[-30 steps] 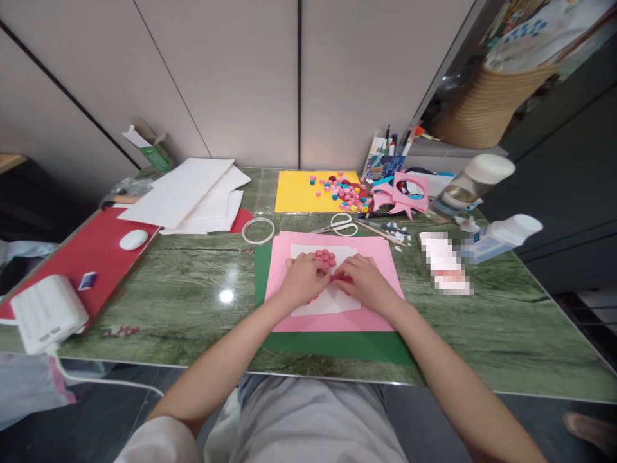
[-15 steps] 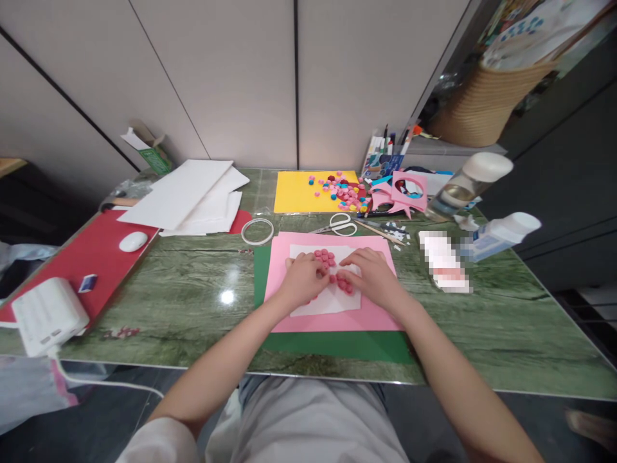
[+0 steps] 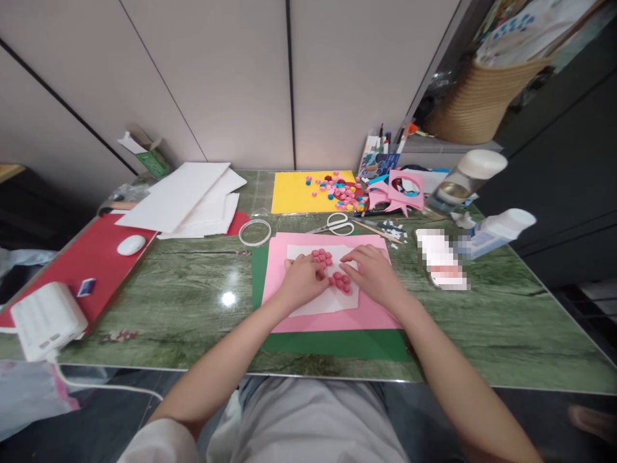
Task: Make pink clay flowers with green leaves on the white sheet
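Two clusters of small round pink pieces lie on a white paper sheet (image 3: pixel 308 308), which rests on pink paper (image 3: pixel 376 321) over a green sheet (image 3: pixel 332 346). The upper cluster (image 3: pixel 322 257) sits close to the curled fingertips of my left hand (image 3: pixel 303 280). Those fingers are pinched together at the left end of the lower cluster (image 3: pixel 342 283); whatever is between them is too small to make out. My right hand (image 3: pixel 373 270) is bent over the sheet from the right, thumb and fingers apart, with its thumb beside the lower cluster.
Behind the sheets are white-handled scissors (image 3: pixel 340 224), a roll of tape (image 3: pixel 255 233) and yellow paper (image 3: pixel 289 193) bearing loose coloured pieces. Bottles, including a white one (image 3: pixel 504 231), stand at right. White boards (image 3: pixel 178 193) and a power bank (image 3: pixel 48 319) are at left.
My right hand's thumb has drawn back slightly, leaving more of the lower pink cluster uncovered. My left hand stays nearly in place. The whole view has shifted a little.
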Tool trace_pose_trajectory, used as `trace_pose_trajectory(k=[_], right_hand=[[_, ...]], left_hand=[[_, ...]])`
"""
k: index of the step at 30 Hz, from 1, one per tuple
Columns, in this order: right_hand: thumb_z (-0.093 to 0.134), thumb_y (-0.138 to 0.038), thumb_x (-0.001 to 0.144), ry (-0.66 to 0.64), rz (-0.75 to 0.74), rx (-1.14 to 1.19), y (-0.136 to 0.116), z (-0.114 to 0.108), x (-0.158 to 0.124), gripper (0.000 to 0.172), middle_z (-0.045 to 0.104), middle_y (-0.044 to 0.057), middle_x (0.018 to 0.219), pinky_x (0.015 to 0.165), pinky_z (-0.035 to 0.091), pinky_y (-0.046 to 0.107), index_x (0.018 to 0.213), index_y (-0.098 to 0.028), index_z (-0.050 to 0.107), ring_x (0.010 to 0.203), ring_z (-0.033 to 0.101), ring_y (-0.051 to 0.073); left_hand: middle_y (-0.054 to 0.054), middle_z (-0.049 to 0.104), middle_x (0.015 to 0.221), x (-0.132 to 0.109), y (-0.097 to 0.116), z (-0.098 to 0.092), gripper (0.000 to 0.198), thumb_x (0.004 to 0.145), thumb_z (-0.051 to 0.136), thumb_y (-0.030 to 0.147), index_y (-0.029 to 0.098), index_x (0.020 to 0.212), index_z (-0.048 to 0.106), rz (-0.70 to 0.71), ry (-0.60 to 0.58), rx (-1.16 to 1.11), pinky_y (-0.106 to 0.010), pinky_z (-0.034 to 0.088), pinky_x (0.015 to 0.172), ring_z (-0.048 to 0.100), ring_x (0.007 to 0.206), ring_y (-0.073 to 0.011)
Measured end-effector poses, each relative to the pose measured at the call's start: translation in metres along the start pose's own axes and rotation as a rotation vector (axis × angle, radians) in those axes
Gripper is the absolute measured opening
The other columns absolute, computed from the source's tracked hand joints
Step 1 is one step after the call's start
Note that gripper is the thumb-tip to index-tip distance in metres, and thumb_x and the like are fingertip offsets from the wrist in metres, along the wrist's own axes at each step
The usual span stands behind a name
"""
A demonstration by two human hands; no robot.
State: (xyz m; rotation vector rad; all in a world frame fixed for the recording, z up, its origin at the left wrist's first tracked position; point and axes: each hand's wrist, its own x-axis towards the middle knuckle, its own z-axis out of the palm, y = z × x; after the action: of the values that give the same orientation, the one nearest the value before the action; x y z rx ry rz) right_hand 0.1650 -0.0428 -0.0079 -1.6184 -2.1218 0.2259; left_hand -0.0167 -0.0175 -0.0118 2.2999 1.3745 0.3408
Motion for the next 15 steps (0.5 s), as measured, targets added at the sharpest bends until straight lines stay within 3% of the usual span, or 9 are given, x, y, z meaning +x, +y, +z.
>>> trace_pose_trajectory(k=[15], right_hand=[[0.049, -0.034, 0.083, -0.052, -0.011, -0.028, -0.0027, 0.0007, 0.0006, 0.017, 0.061, 0.005, 0.088, 0.081, 0.031, 0.036, 0.088, -0.023, 0.060, 0.089, 0.051, 0.021]], left_hand=[[-0.006, 0.062, 0.088, -0.0010, 0.0053, -0.0017, 0.019, 0.072, 0.053, 0.032, 0.018, 0.063, 0.062, -0.026, -0.023, 0.010, -0.037, 0.030, 0.075, 0.050, 0.089, -0.0241]])
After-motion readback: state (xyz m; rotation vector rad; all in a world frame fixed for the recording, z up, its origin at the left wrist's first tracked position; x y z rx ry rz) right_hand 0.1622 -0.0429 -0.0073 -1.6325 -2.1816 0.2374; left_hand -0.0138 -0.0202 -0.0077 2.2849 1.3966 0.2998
